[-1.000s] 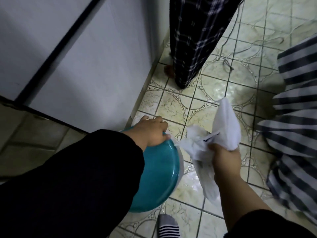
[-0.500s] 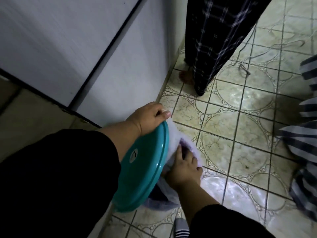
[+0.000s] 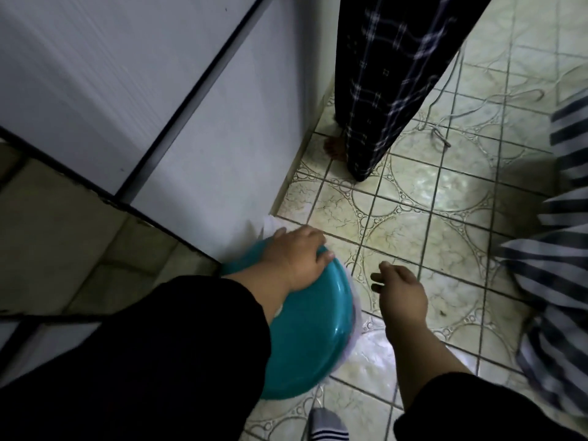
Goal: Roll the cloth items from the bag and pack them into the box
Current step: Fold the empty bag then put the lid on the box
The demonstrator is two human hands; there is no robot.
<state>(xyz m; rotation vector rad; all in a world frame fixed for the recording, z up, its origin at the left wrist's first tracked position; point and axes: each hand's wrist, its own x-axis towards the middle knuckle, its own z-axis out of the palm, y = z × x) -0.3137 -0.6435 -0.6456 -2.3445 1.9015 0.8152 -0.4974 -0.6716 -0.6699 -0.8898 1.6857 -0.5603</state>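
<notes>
Left hand (image 3: 296,259) grips the teal lid (image 3: 305,329) at its 12 o'clock rim. Right hand (image 3: 401,294), empty and relaxed, hovers at the lid's 3 o'clock, nearer the striped fabric (image 3: 556,281).

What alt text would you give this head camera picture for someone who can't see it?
Seen from above, a person's left hand holds the rim of a round teal lid, white plastic bag peeking from under it, while the right hand hovers empty over the tiled floor. Another person in a dark checked garment stands beside a white cabinet.
</notes>
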